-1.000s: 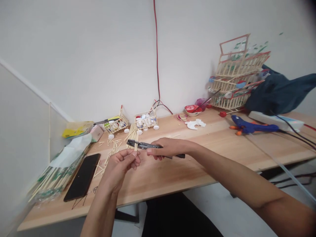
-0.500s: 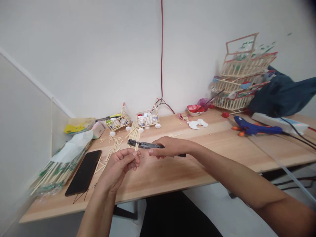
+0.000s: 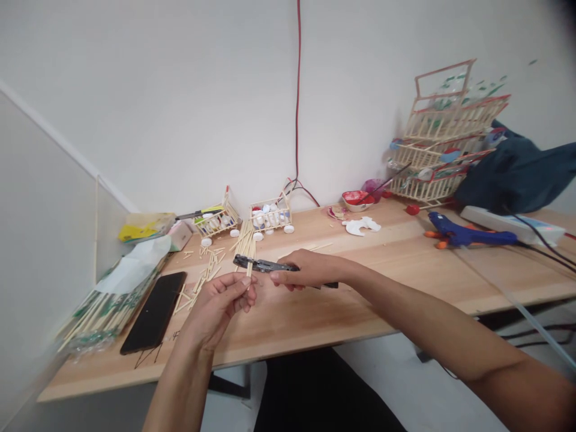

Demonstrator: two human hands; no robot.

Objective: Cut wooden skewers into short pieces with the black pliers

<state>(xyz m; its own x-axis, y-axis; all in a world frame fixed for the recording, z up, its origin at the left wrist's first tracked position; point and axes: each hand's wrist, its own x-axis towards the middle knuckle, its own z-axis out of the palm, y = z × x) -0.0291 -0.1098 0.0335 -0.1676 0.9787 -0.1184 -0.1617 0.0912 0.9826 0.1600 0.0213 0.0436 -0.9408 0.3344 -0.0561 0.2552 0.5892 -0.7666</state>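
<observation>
My right hand (image 3: 306, 269) grips a pair of dark pliers (image 3: 256, 264), jaws pointing left above the wooden table (image 3: 360, 300). My left hand (image 3: 222, 300) pinches a thin wooden stick (image 3: 248, 270) upright between thumb and fingers, and the stick's top sits at the pliers' jaws. Both hands hover just above the table's front half. Behind them lies a bundle of similar sticks (image 3: 245, 240), with short cut pieces (image 3: 204, 267) scattered to the left.
A black phone (image 3: 153, 312) and a bag of sticks (image 3: 108, 300) lie at the left. Two small stick carts (image 3: 270, 215) stand by the wall. A blue glue gun (image 3: 463, 235), stacked stick baskets (image 3: 445, 144), dark cloth (image 3: 517, 168) and cables sit right.
The hands, stick and pliers keep the same hold; only the view has shifted slightly.
</observation>
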